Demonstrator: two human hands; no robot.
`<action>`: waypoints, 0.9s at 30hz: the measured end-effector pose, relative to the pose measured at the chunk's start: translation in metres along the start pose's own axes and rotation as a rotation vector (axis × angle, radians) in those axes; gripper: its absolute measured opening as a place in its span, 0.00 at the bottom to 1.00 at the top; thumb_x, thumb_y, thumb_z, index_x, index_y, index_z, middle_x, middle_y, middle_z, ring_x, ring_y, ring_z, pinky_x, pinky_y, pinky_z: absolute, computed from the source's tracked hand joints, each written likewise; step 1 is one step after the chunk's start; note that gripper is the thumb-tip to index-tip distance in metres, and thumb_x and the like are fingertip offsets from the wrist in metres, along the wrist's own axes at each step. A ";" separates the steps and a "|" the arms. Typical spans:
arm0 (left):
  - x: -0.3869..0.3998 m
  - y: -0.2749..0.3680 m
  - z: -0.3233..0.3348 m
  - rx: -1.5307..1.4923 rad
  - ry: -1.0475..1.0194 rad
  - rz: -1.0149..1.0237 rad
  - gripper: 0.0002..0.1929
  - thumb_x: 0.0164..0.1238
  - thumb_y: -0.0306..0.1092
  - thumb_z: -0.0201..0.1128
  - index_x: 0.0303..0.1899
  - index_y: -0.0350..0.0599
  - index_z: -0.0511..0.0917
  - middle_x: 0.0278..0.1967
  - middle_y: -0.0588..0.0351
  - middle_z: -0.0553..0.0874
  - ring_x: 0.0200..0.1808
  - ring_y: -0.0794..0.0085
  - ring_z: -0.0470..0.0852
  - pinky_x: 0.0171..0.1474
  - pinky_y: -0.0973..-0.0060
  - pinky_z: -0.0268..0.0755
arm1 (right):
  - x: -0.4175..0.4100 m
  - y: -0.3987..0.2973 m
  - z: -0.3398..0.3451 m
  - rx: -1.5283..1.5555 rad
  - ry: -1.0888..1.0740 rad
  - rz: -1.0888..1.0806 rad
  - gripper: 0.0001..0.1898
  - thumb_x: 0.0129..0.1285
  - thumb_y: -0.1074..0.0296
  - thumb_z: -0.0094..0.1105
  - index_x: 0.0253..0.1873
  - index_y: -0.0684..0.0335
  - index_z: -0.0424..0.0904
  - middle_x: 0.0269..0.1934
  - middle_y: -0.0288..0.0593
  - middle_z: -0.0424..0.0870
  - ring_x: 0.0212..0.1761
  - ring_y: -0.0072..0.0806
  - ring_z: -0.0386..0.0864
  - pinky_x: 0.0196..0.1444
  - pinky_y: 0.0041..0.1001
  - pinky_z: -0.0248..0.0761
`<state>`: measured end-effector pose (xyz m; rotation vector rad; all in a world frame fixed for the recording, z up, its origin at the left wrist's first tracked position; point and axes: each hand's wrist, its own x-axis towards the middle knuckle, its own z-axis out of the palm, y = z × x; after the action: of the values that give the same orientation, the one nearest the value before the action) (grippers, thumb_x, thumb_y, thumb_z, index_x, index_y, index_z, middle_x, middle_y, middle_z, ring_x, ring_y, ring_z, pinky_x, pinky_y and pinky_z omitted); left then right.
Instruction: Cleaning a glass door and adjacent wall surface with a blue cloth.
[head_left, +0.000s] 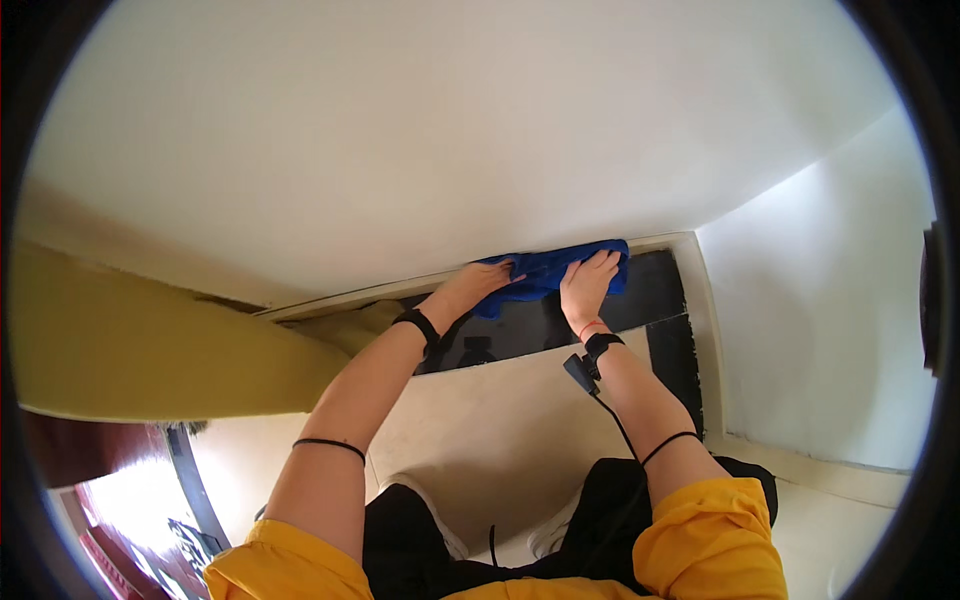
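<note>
A blue cloth (541, 271) lies bunched along the foot of the wall, against the pale baseboard (660, 241) and over the black floor border (536, 322). At its left end my left hand (487, 279) grips a fold, its fingertips partly hidden in the cloth. My right hand (589, 283) rests flat on the cloth's right part, fingers spread towards the wall; whether it grips any cloth I cannot tell. A black strap circles each wrist, and the right one carries a small black device (581, 371) with a cable.
An olive-yellow upholstered piece (165, 345) stands close on the left. White walls (817, 300) meet in a corner at the right. Beige floor tiles (517, 420) lie between the black border and my shoes (551, 534). A glossy dark-red surface (82, 450) shows at the lower left.
</note>
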<state>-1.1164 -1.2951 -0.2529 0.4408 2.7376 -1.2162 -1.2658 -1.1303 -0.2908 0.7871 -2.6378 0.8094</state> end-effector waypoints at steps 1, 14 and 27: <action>-0.009 -0.003 0.006 0.052 0.056 -0.001 0.37 0.70 0.37 0.51 0.78 0.60 0.46 0.60 0.67 0.76 0.67 0.77 0.67 0.77 0.74 0.46 | -0.002 -0.010 -0.003 0.035 -0.001 0.014 0.28 0.64 0.67 0.55 0.59 0.87 0.60 0.63 0.81 0.58 0.58 0.64 0.65 0.65 0.46 0.60; -0.155 -0.026 -0.010 0.034 -0.418 0.004 0.39 0.73 0.37 0.47 0.78 0.64 0.35 0.57 0.69 0.78 0.63 0.80 0.71 0.76 0.75 0.46 | -0.092 -0.112 -0.019 0.363 -0.302 -0.201 0.32 0.66 0.65 0.57 0.65 0.85 0.56 0.63 0.88 0.51 0.65 0.77 0.57 0.69 0.51 0.57; -0.329 0.007 0.062 0.138 -0.649 -0.113 0.32 0.77 0.38 0.41 0.78 0.53 0.42 0.73 0.62 0.64 0.75 0.73 0.56 0.80 0.70 0.34 | -0.130 -0.179 0.009 0.127 -0.513 -1.086 0.32 0.61 0.74 0.50 0.71 0.74 0.60 0.73 0.56 0.61 0.78 0.44 0.54 0.77 0.43 0.48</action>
<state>-0.8022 -1.4081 -0.2272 -0.0973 2.1531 -1.2920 -1.0585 -1.2053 -0.2722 2.3724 -1.9474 0.4644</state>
